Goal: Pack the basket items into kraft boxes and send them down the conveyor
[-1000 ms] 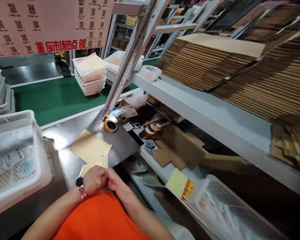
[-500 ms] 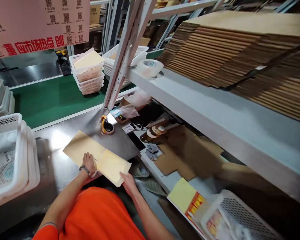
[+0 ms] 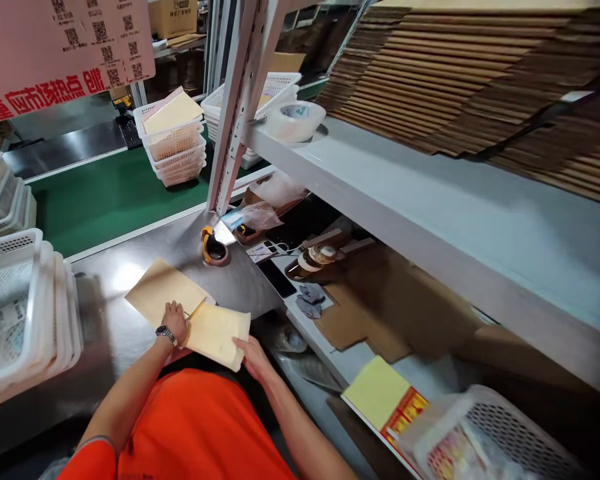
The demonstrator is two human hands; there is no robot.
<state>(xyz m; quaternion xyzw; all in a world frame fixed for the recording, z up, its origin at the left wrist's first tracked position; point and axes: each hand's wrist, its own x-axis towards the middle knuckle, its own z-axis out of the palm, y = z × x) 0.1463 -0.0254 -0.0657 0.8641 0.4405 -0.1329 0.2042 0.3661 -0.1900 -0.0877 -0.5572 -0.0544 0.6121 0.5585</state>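
My right hand [image 3: 253, 358] pinches the near right end of a cream paper mailer [image 3: 219, 333], thumb on top. Its other end lies by my left hand [image 3: 175, 323], whose curled fingers press down on the paper. A thin dark stick-like thing [image 3: 187, 315] juts out by the left fingertips; its kind is too small to tell. Beneath and beyond the hand another cream paper piece [image 3: 160, 288] lies flat on the metal table [image 3: 115, 327]. Whether the two pieces are joined under my left hand is hidden. An orange-and-black tape dispenser [image 3: 214, 248] sits beyond the paper.
White baskets [image 3: 55, 313] are stacked at the left, more baskets [image 3: 173, 143] on the green belt [image 3: 110, 197]. A shelf [image 3: 380, 193] on the right bears a tape roll [image 3: 296, 121] and flat cardboard [image 3: 445, 87]. Below lie a bottle [image 3: 310, 261] and a yellow pad [image 3: 377, 393].
My right hand has drawn slightly left with its end of the mailer. A gap or step now shows between the two cream pieces beside my left hand. The view has tilted slightly.
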